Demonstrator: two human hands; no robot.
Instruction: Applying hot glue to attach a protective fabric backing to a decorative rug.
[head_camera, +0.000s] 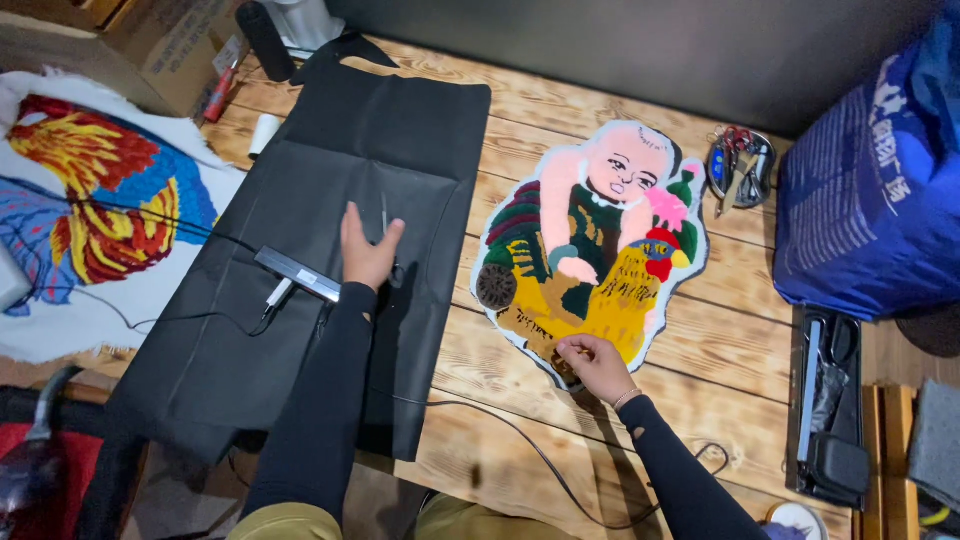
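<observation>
black fabric (330, 200), multicoloured tufted rug (590, 240)

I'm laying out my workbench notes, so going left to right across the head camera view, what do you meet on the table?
Colourful tufted rug → black fabric sheet → left hand resting on it → figure-shaped tufted rug, its lower edge touched by the right hand → round tin of tools → blue bag.

**Plank table and its load**

I see a wooden plank table (500, 450). A black fabric sheet (340, 200) covers its left part, a tufted figure rug (590, 250) lies in the middle (colourful, cut to shape). At the far edge sits a round metal tin of tools (740, 168); on the right a blue bag (870, 180) and a black tray (825, 400). A black cable (540, 455) runs across the near boards.
</observation>
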